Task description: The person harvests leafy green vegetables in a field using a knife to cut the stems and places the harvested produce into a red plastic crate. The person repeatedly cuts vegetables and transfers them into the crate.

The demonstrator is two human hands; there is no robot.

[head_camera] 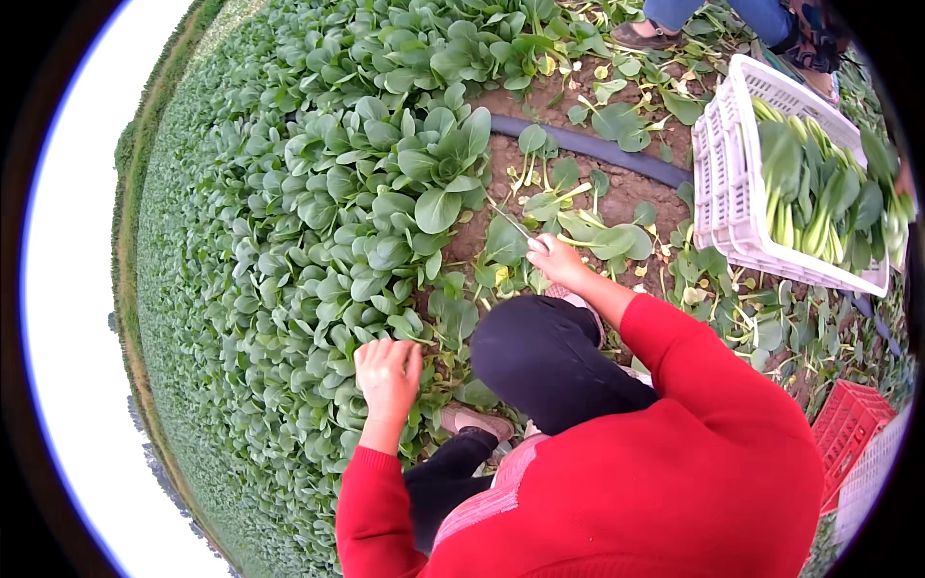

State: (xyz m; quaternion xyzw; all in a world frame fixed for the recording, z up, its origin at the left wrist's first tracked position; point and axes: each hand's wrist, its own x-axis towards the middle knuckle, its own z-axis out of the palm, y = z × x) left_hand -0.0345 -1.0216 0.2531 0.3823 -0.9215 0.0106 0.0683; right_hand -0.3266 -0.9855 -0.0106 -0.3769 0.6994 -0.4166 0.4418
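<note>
My right hand (560, 261) grips a thin-bladed knife (513, 222), its blade pointing up and left towards the base of a leafy bok choy plant (437, 170) at the row's edge. Whether the tip touches the plant is unclear. Lower and to the left, my left hand (389, 372) is over the dense bok choy crop (318, 238), back upward and fingers bent down. Its fingertips and palm are hidden, so anything in them does not show. Cut loose leaves (611, 238) lie on the brown soil (473, 238) beyond my right hand.
A stack of white plastic crates (730, 155) stands at upper right, the top one holding bok choy (809, 188). A dark flat hose (592, 147) crosses the soil. Another person's shoe (645, 34) is at the top. A red crate (853, 426) sits at lower right.
</note>
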